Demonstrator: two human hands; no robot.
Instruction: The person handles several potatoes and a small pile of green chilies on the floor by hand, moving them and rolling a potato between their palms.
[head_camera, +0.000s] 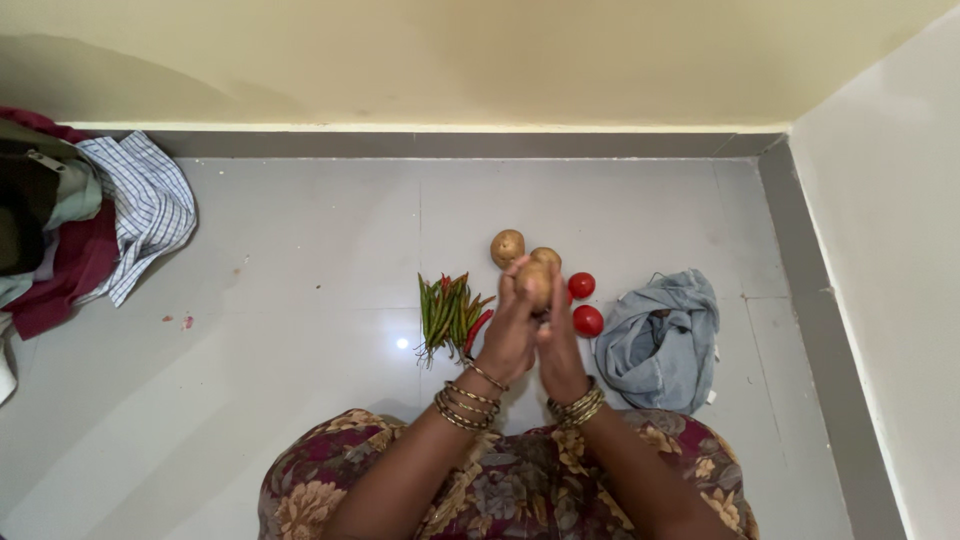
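I see my left hand (510, 335) and right hand (558, 345) pressed together, fingers wrapped round one potato (533, 283) raised above the floor (300, 300); if either palm slackens, I judge it could fall onto the tomatoes (587, 320) just right.

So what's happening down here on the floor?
A person sits on a grey tiled floor and holds a potato up between both hands, the left hand and the right hand pressed around it. Two more potatoes lie just beyond, with two red tomatoes to the right and a bunch of green and red chillies to the left. A crumpled blue-grey cloth lies beside the tomatoes, and a pile of clothes sits by the wall.
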